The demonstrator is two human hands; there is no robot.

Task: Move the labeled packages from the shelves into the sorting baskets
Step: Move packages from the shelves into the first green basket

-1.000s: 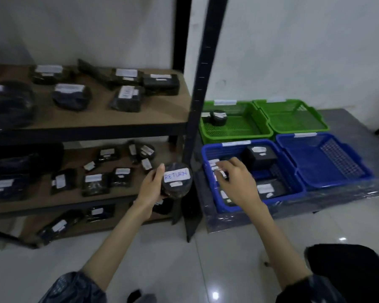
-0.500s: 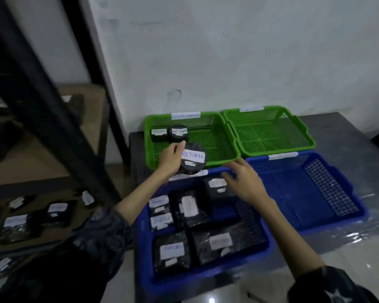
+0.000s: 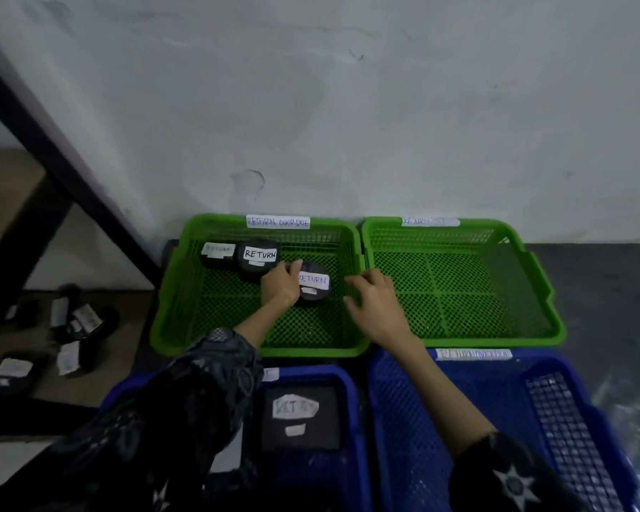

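Nearest, two blue baskets (image 3: 363,419), the left with a square black package (image 3: 303,419). Beyond, two green baskets (image 3: 359,253) on a dark surface (image 3: 599,290). Over the left green one, left hand (image 3: 279,286) gripping a round "RETURN" package (image 3: 313,284), beside two more packages (image 3: 259,258) in its back left corner. Right hand (image 3: 375,304) loose, holding nothing. Behind, white wall (image 3: 348,105); at left, black shelf (image 3: 34,142) with packages.

Dark patterned sleeves (image 3: 185,412), bare forearms
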